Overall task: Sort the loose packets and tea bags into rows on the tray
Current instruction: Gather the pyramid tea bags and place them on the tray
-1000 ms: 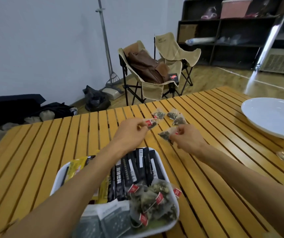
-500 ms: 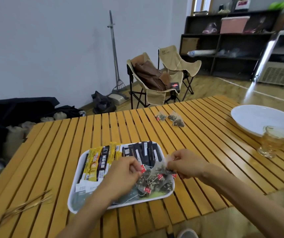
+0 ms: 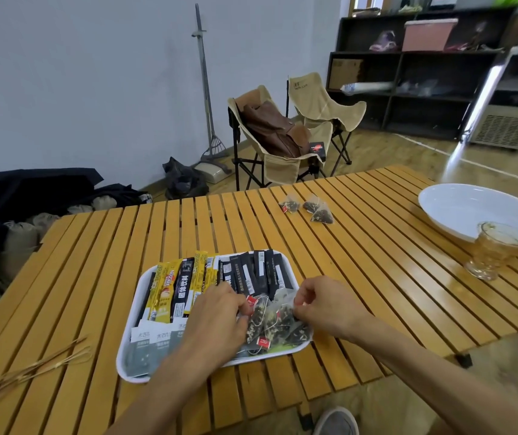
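- Both hands are down over the white tray [image 3: 132, 312] now, working the heap of pyramid tea bags [image 3: 278, 321] in its near right corner.
- The left hand [image 3: 217, 321] has its fingertips curled in at a red tag on the left edge of the heap; it looks like a pinch on the tag or its bag, though the knuckles hide the actual contact.
- The right hand [image 3: 320, 304] pinches the top of a tea bag at the right side of the heap, fingers bunched tight on the mesh.
- The rest of the tray is in good order: yellow packets [image 3: 165, 287] at the far left, black stick packets [image 3: 257, 273] in a row along the far edge, grey sachets [image 3: 149, 342] lined up along the near edge.
- The tea bags are a jumble rather than a row, with strings and tags crossing.
- My read for doing this step well: lift by the mesh tip, not the string, so neighbours don't drag along, and set each bag flat beside the last one, tags all facing one way.
- Keep the bags inside the rim; that corner is crowded and one could slide off onto the surface [image 3: 361, 277].
- Three loose tea bags [image 3: 309, 208] sit well apart at the far side of the slats, so I'd say the job is not finished.
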